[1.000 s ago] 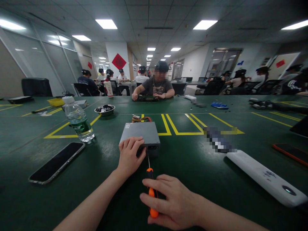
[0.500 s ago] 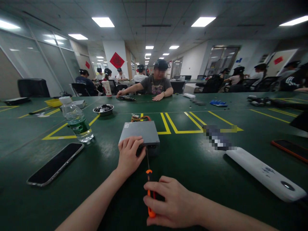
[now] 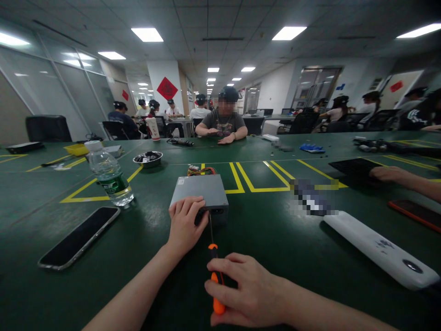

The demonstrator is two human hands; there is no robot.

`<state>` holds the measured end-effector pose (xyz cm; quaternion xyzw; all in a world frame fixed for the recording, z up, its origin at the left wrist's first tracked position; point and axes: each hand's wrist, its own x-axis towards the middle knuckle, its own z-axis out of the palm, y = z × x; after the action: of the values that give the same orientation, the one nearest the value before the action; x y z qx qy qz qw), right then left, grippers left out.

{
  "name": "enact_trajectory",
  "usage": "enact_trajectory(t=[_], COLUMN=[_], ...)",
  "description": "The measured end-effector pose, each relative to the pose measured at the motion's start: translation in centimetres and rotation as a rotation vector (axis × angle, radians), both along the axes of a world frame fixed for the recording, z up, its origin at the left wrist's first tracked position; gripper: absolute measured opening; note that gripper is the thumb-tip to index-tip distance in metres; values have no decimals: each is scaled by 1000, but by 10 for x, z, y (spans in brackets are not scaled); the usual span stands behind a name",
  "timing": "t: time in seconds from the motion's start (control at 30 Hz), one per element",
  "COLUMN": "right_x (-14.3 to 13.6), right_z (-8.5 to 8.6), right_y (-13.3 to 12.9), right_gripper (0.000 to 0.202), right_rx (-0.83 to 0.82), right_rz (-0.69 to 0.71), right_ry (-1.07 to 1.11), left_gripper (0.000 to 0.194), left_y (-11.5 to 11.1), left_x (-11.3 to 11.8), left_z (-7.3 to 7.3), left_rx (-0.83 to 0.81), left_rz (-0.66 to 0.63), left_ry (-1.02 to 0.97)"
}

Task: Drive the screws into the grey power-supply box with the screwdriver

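Observation:
A grey metal computer power supply [image 3: 198, 187] rests on the green table, its bundle of coloured cables [image 3: 201, 170] at the far side. My left hand [image 3: 187, 220] is closed over its near left corner, fingers on top and thumb at the front face. In my right hand [image 3: 241, 290] is a screwdriver [image 3: 218, 301] with an orange and black handle, held between fingers and thumb. Its thin shaft points away from me, up to the front face of the power supply. The tip is at the left thumb, and what it touches there is too small to make out.
Left are a phone [image 3: 80, 236], a water bottle [image 3: 112, 179] and a metal bowl [image 3: 148, 159] of small dark parts. A white device [image 3: 379, 248] and an orange-edged phone [image 3: 418, 215] lie right. Another person's hand [image 3: 387, 174] holds a dark flat object [image 3: 351, 168]. Someone sits opposite.
The screwdriver's handle has turned slightly in my right hand; my left hand stays put. A person's hand with a dark flat object has come in at right. The person opposite has drawn one arm in.

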<state>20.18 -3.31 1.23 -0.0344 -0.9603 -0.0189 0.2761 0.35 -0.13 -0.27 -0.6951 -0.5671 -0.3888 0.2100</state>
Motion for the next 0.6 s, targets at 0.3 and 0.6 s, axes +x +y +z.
enact_trajectory(t=[0.3, 0.6], right_x=[4, 1], right_z=[-8, -4], right_y=[5, 2], right_gripper=[39, 32], right_rx=[-126, -55], right_rz=[36, 30], right_ry=[38, -52], left_gripper=[16, 16], left_y=[1, 1], left_x=[0, 0], left_z=[-2, -2], left_rx=[8, 2], left_rz=[4, 10], left_ry=[13, 27])
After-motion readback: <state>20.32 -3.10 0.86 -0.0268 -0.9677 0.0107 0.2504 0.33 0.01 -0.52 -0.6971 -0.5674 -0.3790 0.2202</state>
